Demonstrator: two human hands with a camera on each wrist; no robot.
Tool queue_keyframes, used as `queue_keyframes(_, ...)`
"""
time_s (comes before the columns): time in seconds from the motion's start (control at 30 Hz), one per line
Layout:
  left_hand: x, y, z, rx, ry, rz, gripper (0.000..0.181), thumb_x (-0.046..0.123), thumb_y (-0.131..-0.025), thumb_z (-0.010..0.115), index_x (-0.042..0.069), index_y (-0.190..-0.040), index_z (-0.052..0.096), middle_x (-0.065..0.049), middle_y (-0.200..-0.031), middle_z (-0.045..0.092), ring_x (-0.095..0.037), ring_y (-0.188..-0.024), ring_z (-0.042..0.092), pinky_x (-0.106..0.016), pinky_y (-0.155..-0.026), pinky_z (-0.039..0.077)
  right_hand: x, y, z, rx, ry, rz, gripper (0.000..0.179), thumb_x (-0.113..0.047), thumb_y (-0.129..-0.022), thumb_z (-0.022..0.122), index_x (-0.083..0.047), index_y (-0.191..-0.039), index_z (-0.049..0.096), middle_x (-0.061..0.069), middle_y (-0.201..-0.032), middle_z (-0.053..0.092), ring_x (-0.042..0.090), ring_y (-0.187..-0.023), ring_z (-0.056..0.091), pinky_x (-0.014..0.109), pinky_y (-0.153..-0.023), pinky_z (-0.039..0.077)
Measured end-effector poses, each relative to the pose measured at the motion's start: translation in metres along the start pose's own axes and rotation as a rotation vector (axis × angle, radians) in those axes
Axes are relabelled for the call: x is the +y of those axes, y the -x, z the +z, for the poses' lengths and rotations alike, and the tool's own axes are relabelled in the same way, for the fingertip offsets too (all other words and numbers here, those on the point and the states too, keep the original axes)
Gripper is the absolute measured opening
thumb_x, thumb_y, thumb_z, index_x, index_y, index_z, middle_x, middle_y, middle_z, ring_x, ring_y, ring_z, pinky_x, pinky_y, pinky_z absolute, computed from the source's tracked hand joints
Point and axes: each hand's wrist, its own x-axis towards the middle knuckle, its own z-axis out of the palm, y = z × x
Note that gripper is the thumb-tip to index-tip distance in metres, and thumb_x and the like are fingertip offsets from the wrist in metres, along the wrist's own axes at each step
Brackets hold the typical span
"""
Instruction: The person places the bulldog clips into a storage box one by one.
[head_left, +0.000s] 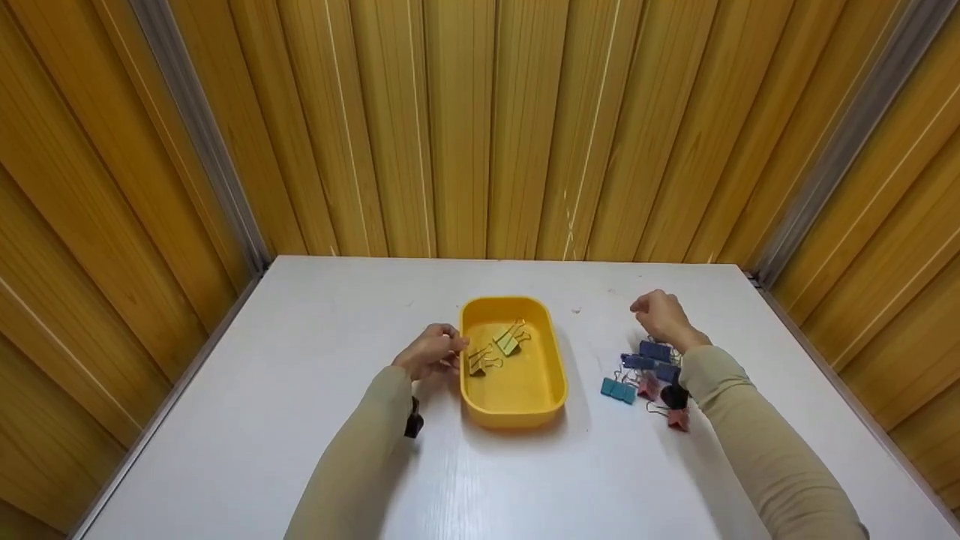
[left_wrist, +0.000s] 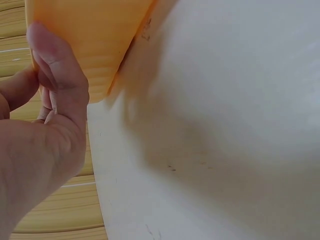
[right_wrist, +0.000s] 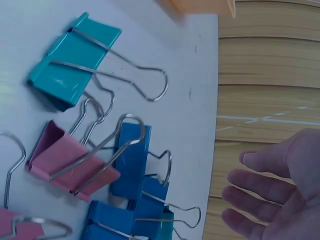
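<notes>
A yellow plastic tray sits mid-table with two binder clips inside: a light green clip and a yellowish clip. My left hand pinches the tray's left rim between thumb and fingers. On the right, my right hand hovers beyond a pile of binder clips, its fingers loosely bent around nothing. In that pile, a teal clip lies beside a pink clip and several blue clips. The right sleeve hides part of the pile in the head view.
The white table reaches back to a wood-patterned panel wall, with similar panels on both sides. A small white scrap lies right of the tray. A black wrist device hangs under the left sleeve.
</notes>
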Motion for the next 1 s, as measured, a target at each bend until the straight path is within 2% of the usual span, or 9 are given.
queue_keyframes(0.13, 0.0, 0.0, 0.001, 0.006, -0.004, -0.001, 0.013, 0.017, -0.095, 0.059, 0.008, -0.096, 0.05, -0.006, -0.084, 0.061, -0.016, -0.064, 0.058, -0.03, -0.065, 0.055, 0.014, 0.001, -0.001, -0.032, 0.042, 0.001, 0.033, 0.002, -0.094, 0.044, 0.011, -0.123, 0.056, 0.034, -0.128, 0.054, 0.05, -0.12, 0.051, 0.059, -0.1, 0.043)
queue_keyframes(0.27, -0.001, -0.001, 0.001, 0.0, -0.004, 0.01, 0.012, 0.017, -0.095, 0.058, 0.008, -0.096, 0.05, -0.005, -0.082, 0.061, -0.015, -0.063, 0.057, -0.03, -0.065, 0.055, 0.026, 0.002, 0.001, -0.055, 0.016, 0.028, 0.035, 0.003, -0.094, 0.042, 0.013, -0.125, 0.054, 0.035, -0.128, 0.053, 0.049, -0.118, 0.052, 0.058, -0.1, 0.043)
queue_keyframes(0.4, -0.003, -0.001, -0.001, -0.005, 0.004, 0.041, 0.014, 0.016, -0.095, 0.059, 0.008, -0.094, 0.048, -0.004, -0.078, 0.058, -0.014, -0.06, 0.056, -0.027, -0.059, 0.055, 0.034, 0.004, 0.003, -0.034, 0.003, 0.026, 0.032, 0.002, -0.094, 0.043, 0.014, -0.12, 0.057, 0.035, -0.122, 0.057, 0.044, -0.108, 0.057, 0.056, -0.097, 0.046)
queue_keyframes(0.5, -0.004, -0.001, -0.002, -0.014, 0.01, 0.057, 0.015, 0.015, -0.095, 0.059, 0.007, -0.092, 0.046, -0.004, -0.076, 0.056, -0.014, -0.058, 0.056, -0.026, -0.056, 0.054, 0.038, 0.005, 0.003, 0.008, 0.025, -0.016, 0.029, 0.003, -0.091, 0.045, 0.016, -0.112, 0.062, 0.034, -0.113, 0.062, 0.039, -0.095, 0.062, 0.053, -0.089, 0.051)
queue_keyframes(0.6, -0.004, -0.001, -0.001, -0.014, 0.009, 0.047, 0.014, 0.016, -0.095, 0.058, 0.008, -0.092, 0.047, -0.004, -0.077, 0.056, -0.014, -0.059, 0.056, -0.027, -0.057, 0.054, 0.042, 0.006, 0.001, 0.019, 0.025, -0.026, 0.028, 0.004, -0.09, 0.046, 0.016, -0.108, 0.063, 0.034, -0.108, 0.064, 0.037, -0.091, 0.063, 0.053, -0.086, 0.052)
queue_keyframes(0.8, -0.002, -0.002, 0.0, -0.002, 0.013, 0.018, 0.013, 0.015, -0.095, 0.058, 0.008, -0.095, 0.048, -0.005, -0.081, 0.058, -0.015, -0.062, 0.056, -0.027, -0.059, 0.054, 0.048, 0.007, -0.002, 0.002, 0.016, -0.001, 0.03, 0.007, -0.088, 0.044, 0.015, -0.109, 0.063, 0.033, -0.108, 0.064, 0.041, -0.097, 0.062, 0.054, -0.088, 0.051)
queue_keyframes(1.0, 0.0, -0.001, 0.0, 0.013, 0.004, -0.003, 0.013, 0.017, -0.095, 0.059, 0.007, -0.097, 0.049, -0.006, -0.084, 0.059, -0.016, -0.064, 0.057, -0.026, -0.06, 0.054, 0.053, 0.009, -0.003, -0.029, -0.044, 0.032, 0.028, 0.006, -0.089, 0.045, 0.015, -0.109, 0.062, 0.03, -0.099, 0.066, 0.035, -0.088, 0.066, 0.043, -0.079, 0.055)
